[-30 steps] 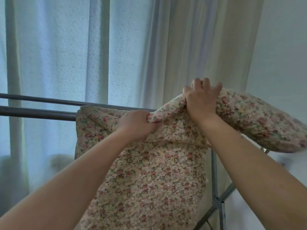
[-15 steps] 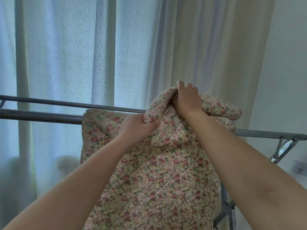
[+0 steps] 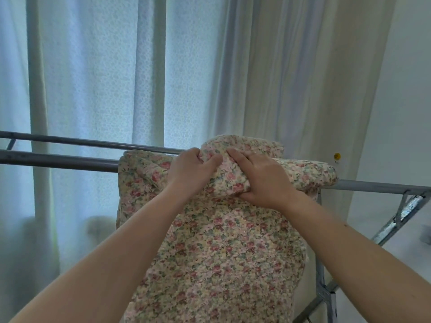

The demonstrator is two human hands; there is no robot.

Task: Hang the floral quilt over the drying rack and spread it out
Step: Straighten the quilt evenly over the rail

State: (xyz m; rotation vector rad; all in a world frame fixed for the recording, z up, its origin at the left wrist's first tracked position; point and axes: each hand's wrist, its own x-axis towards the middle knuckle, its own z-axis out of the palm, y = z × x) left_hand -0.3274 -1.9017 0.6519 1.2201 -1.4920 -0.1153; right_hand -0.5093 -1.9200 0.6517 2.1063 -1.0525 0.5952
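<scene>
Floral quilt [image 3: 217, 248] draped over the drying rack [image 3: 58, 158], bunched at the top.
Left hand [image 3: 190, 172] and right hand [image 3: 262, 180] both clench the bunched fold between their fingers; loose cloth hangs below them.

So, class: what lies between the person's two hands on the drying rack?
In the head view, only a bunched fold of the floral quilt lies between left hand and right hand.

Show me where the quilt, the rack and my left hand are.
quilt [image 3: 221, 257], head view, on the panel hanging down the near side.
rack [image 3: 58, 159], head view, on the bare near rail left of the fabric.
left hand [image 3: 189, 173], head view, on the back of the hand gripping the bunched fabric.
</scene>
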